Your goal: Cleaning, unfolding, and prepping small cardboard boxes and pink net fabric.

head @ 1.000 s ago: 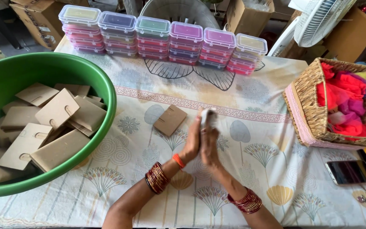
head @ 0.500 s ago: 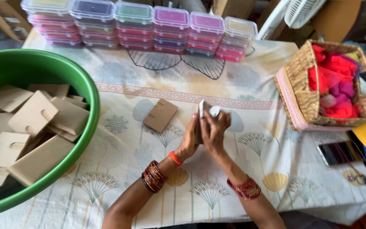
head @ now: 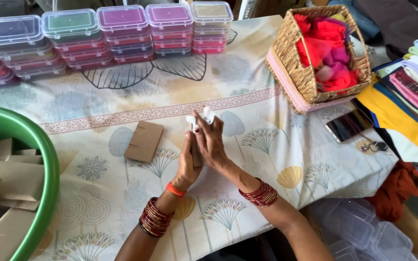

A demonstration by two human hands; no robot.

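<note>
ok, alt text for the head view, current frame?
Two hands, left and right, press a brown card between them, with a white scrap at the fingertips, over a floral tablecloth. Another card lies left of them; a green tub of cards, stacked plastic boxes and a wicker basket of bright cloth surround them.

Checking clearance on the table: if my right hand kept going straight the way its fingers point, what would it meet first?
The right hand points up the table, away from the body. Past the small white piece at its fingertips lies only bare tablecloth, then probably the stacked clear-lidded plastic boxes at the far edge; depth is hard to judge.
</note>
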